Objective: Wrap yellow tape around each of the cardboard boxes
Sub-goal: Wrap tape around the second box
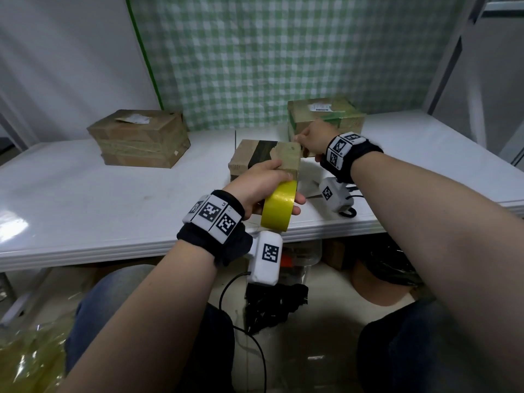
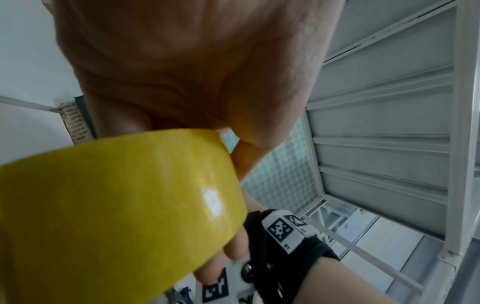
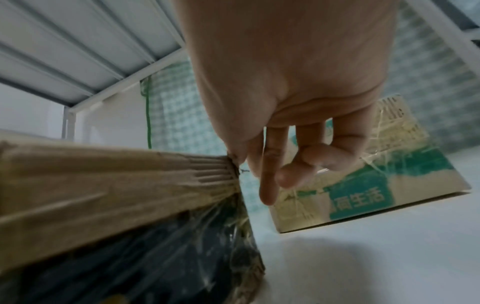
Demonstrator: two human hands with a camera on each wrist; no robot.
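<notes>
My left hand (image 1: 272,178) grips a roll of yellow tape (image 1: 278,208) at the near right edge of the middle cardboard box (image 1: 255,154). In the left wrist view the roll (image 2: 116,205) fills the frame under the left hand (image 2: 194,61). A dark band and a yellowish strip of tape run over the box top. My right hand (image 1: 302,140) pinches the box's far right top corner. In the right wrist view the thumb of the right hand (image 3: 259,164) touches that corner of the box (image 3: 103,185), the forefinger is straight and the other fingers are curled.
A taped cardboard box (image 1: 139,137) sits at the back left of the white table (image 1: 85,199). Another box with green print (image 1: 326,114) (image 3: 363,195) stands just behind my right hand. A green checked cloth hangs behind. Bags and clutter lie under the table.
</notes>
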